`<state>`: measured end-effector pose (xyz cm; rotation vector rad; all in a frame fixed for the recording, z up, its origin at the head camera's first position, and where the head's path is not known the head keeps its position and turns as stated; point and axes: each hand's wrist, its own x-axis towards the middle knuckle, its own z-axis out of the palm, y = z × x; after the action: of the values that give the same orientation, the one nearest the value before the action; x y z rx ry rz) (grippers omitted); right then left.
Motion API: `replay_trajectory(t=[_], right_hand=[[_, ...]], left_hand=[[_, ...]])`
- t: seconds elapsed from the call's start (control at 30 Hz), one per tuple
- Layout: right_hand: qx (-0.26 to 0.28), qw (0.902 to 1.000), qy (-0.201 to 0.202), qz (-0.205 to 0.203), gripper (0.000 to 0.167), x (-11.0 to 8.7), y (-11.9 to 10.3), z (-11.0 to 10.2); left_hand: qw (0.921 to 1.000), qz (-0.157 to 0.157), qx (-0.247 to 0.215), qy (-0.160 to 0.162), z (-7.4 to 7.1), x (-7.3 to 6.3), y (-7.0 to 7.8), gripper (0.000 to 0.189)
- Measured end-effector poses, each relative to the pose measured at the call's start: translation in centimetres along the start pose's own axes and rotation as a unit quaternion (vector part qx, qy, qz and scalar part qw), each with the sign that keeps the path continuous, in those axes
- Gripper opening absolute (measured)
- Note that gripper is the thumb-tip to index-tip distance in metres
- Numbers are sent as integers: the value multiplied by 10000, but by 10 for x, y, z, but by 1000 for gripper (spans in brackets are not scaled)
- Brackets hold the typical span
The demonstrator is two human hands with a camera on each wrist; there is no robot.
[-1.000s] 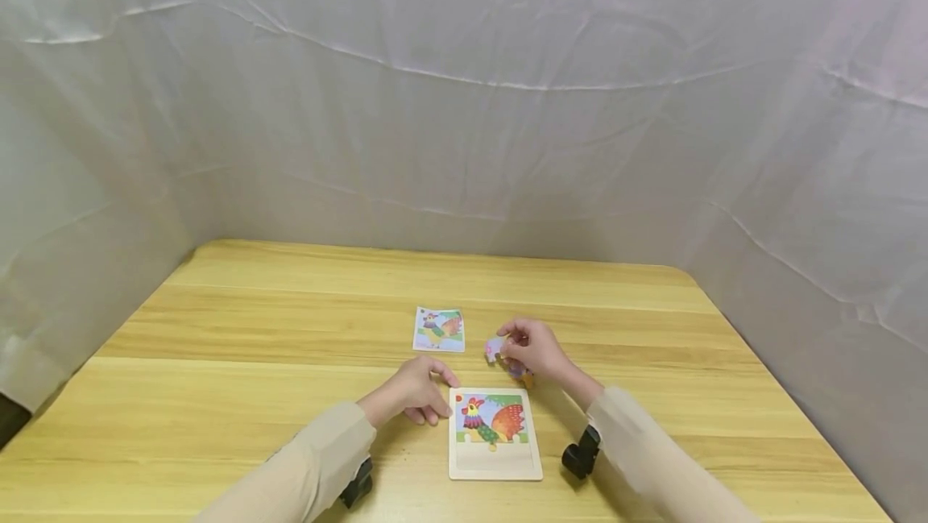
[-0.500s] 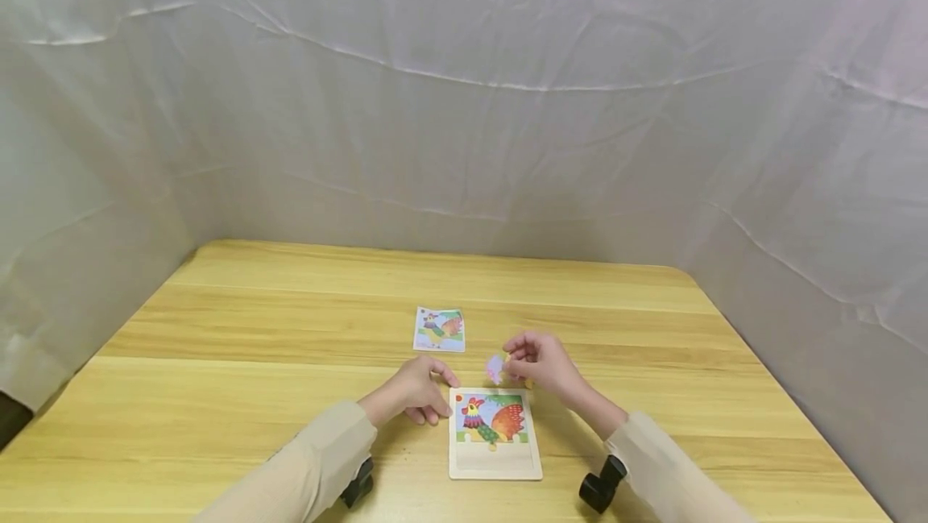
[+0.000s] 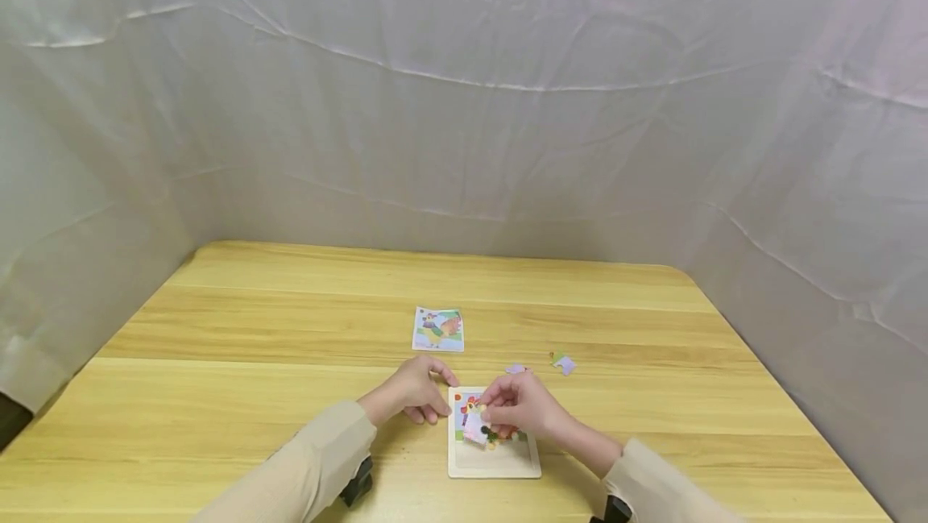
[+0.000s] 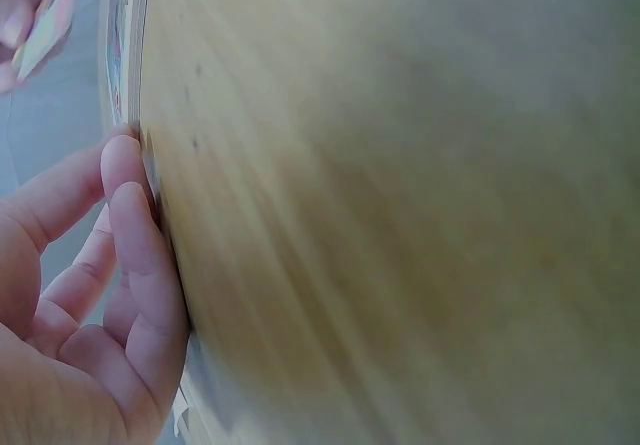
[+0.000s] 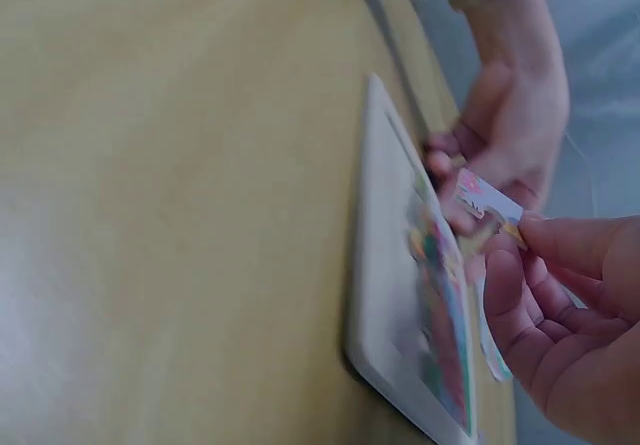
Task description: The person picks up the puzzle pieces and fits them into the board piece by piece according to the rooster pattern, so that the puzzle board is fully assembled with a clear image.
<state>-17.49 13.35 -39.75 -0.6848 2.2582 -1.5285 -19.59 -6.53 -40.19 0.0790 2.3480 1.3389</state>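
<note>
My right hand (image 3: 525, 408) pinches a pale lilac jigsaw piece (image 3: 474, 429) between thumb and fingers, over the wooden puzzle tray (image 3: 496, 474). In the right wrist view a pink mark shows on this piece (image 5: 485, 195), held above the tray (image 5: 372, 195). A rooster picture fills the tray's upper part, partly hidden behind the hand; bare board shows in its lower part. At the tray's upper left corner, my left hand (image 3: 416, 388) rests with loosely bent fingers, its fingertips right at the rim. The left wrist view shows those fingers (image 4: 140, 265) along the tray's side.
Behind the tray lies a card (image 3: 438, 330) with the same rooster picture. To the right of the card are a green and lilac loose piece (image 3: 564, 364) and another lilac piece (image 3: 515, 368), partly covered by my right hand. Pale cloth (image 3: 464, 144) hangs around the wooden table (image 3: 254, 329).
My right hand has come from the loose pieces behind the tray toward me and left, bringing one piece over the tray. Loose pieces it covered now show. My left hand has stayed put.
</note>
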Motion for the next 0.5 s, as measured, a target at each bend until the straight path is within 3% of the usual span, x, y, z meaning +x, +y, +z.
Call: replay_trajectory(t=[0.2,0.5], right_hand=[[-105,9995,-275,-99,8,-2,0,12],[-596,9979,-215,-103,7,-1,0,18]], left_hand=[[10000,-26,11,32,-1,0,0,30],[10000,-20,-27,16,-2,-1,1,30]])
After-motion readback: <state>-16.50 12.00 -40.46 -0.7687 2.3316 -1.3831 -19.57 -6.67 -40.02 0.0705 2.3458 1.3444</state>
